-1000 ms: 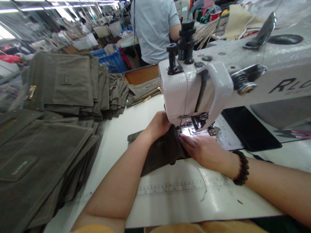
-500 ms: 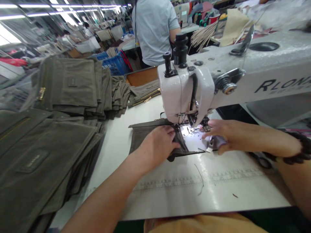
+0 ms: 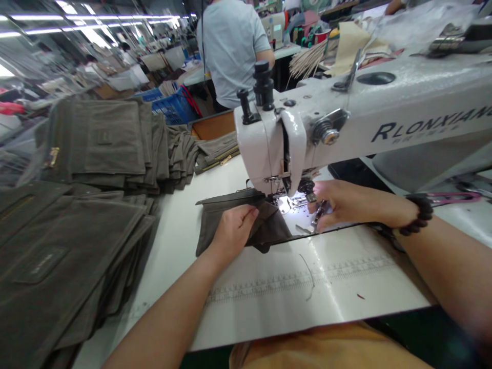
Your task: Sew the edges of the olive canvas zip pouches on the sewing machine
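My left hand (image 3: 233, 229) is closed, thumb against forefinger, pinching the dark olive fabric piece (image 3: 215, 218), which lies folded on the sewing machine bed, left of the needle area. One flap of the fabric lifts near the fingertips. My right hand (image 3: 342, 205) is right of the presser foot, thumb and fingers curled round a small metal edge guide (image 3: 320, 216) on the bed plate; its fingertips are partly hidden. Above both hands stands the white sewing machine head (image 3: 255, 148), its lamp lighting the plate.
Stacks of olive fabric pouches (image 3: 111, 136) with zips fill the left side, with more pouches (image 3: 69, 261) nearer. A ruler scale (image 3: 265, 287) and a loose thread (image 3: 308, 271) are on the white table (image 3: 246, 320). Beyond are a blue crate (image 3: 175, 105) and a person (image 3: 232, 48).
My left hand has drawn back leftward from the needle area and now pinches the fabric, raising a flap. My right hand stays at the metal guide. The whole view has shifted a little.
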Motion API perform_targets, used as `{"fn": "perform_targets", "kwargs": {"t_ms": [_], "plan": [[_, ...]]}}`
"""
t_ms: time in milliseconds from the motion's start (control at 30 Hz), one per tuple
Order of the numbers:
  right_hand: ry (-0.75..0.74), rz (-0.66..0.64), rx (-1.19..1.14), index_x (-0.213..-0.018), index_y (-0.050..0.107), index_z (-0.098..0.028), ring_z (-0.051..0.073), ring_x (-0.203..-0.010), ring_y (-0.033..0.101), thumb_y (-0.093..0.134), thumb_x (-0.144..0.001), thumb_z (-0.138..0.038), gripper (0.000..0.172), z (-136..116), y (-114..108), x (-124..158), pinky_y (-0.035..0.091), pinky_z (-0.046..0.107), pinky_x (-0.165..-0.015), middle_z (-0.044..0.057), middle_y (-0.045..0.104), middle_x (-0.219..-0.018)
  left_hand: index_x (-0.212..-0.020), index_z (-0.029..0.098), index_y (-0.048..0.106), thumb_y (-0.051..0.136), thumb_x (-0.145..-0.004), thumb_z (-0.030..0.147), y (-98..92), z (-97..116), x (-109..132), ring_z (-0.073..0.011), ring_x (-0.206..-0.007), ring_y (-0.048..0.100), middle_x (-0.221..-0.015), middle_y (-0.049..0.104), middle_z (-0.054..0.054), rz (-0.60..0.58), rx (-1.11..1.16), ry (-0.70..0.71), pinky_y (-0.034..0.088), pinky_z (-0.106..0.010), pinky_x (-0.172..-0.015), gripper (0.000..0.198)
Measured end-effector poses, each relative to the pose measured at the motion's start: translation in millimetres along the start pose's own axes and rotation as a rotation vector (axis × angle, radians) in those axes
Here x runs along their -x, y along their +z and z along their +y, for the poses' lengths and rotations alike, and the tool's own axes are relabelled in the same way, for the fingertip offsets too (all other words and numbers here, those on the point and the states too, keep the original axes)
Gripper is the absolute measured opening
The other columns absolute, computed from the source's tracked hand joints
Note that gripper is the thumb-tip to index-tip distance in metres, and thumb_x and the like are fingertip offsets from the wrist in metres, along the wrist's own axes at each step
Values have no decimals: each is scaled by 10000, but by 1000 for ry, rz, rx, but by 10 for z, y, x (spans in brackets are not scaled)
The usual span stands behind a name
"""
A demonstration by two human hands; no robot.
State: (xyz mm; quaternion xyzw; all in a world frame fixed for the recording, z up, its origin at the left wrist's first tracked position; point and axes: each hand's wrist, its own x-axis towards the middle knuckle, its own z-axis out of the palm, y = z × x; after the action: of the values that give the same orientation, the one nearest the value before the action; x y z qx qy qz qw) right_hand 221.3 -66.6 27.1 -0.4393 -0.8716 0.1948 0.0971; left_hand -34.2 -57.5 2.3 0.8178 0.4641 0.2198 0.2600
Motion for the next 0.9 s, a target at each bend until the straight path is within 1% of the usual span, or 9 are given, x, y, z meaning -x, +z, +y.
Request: {"fn": "perform_targets", "kwargs": {"t_ms": [67,133,200,333,400,467,633,733,900], "plan": [[-21,-121,-3,-690,644,-178,93,-594,454,707,-622,-222,102,-8,-9,38,299,201,-527,-7,504,-688,-645,130,574,393,-861,288,1,-43,-15,-133,-598,542,-594,562,13,1,86,-94,379,-212,-536,323],[-25,-121,22,-665,640,-185,94,-600,457,684,-658,-212,52,-30,30,36,300,203,-541,-11,507,-676,-657,130,574,392,-856,325,11,-71,-21,-132,-607,527,-602,549,18,-5,155,-136,362,-208,-536,332],[18,-53,60,-675,628,-179,97,-604,468,659,-698,-253,83,-75,120,-13,306,204,-550,-10,526,-668,-648,130,567,396,-849,331,18,-76,-19,-127,-604,512,-597,534,21,-14,180,-142,348,-205,-535,331],[262,154,283,-780,628,-131,147,-598,485,581,-766,-312,188,-200,349,-150,288,245,-527,47,563,-653,-610,136,532,400,-848,295,22,-39,3,-112,-576,486,-571,499,28,-23,140,-74,332,-200,-535,315],[284,190,339,-831,625,-109,172,-637,495,565,-779,-298,204,-247,410,-161,288,264,-540,82,580,-704,-616,138,524,399,-851,271,26,-15,18,-107,-571,481,-573,494,27,-13,104,-27,334,-199,-540,298],[123,193,376,-866,610,-120,173,-673,495,544,-801,-268,175,-274,419,-116,294,272,-564,81,586,-765,-627,141,524,399,-853,247,31,6,28,-106,-572,483,-584,501,23,6,71,9,339,-199,-543,279],[-446,236,532,-947,571,-124,150,-714,472,371,-893,-166,212,-341,387,28,297,292,-614,59,561,-792,-664,145,549,395,-853,222,14,58,6,-115,-571,507,-606,546,5,44,-16,81,367,-211,-543,256],[-527,219,572,-830,578,-114,144,-669,443,342,-892,-138,245,-393,433,23,283,302,-602,54,538,-751,-701,143,569,397,-851,207,-22,98,-37,-128,-598,541,-640,583,-12,55,-86,130,399,-223,-569,237],[-510,284,527,-691,568,-121,146,-599,395,357,-869,-115,276,-438,552,2,251,304,-563,41,506,-658,-754,134,579,382,-856,184,-42,176,-60,-161,-697,592,-733,625,-47,13,-191,279,461,-261,-646,227]]}}
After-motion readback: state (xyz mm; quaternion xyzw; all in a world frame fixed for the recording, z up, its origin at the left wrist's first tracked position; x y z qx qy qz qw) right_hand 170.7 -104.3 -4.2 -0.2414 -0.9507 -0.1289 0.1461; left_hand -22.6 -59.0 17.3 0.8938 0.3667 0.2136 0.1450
